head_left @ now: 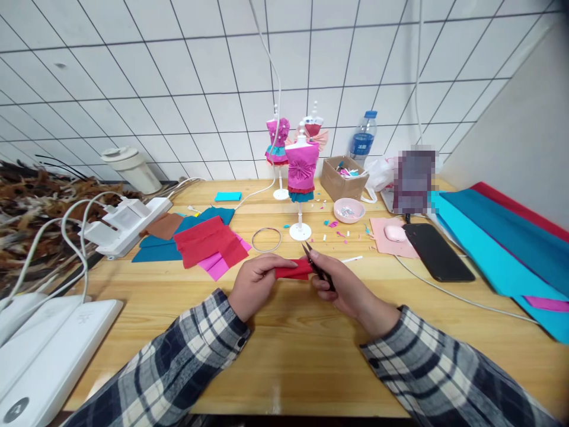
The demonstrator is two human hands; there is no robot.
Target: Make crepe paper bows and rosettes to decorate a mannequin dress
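Note:
Between my hands is a small folded strip of red fabric. My left hand pinches its left end, thumb on top. Dark scissors are gripped in my right hand, their tips pointing up and left beside the strip's right end. Whether the right fingers also touch the fabric I cannot tell. Just beyond stands a miniature dress form in a magenta top with a pleated rosette and a red and teal skirt. A thin metal hoop lies left of its base.
Fabric pieces in red and teal lie left, near a white power strip. Behind are two more dress forms, a cardboard box, a pink bowl and a water bottle. A black phone and larger fabric sheets lie right.

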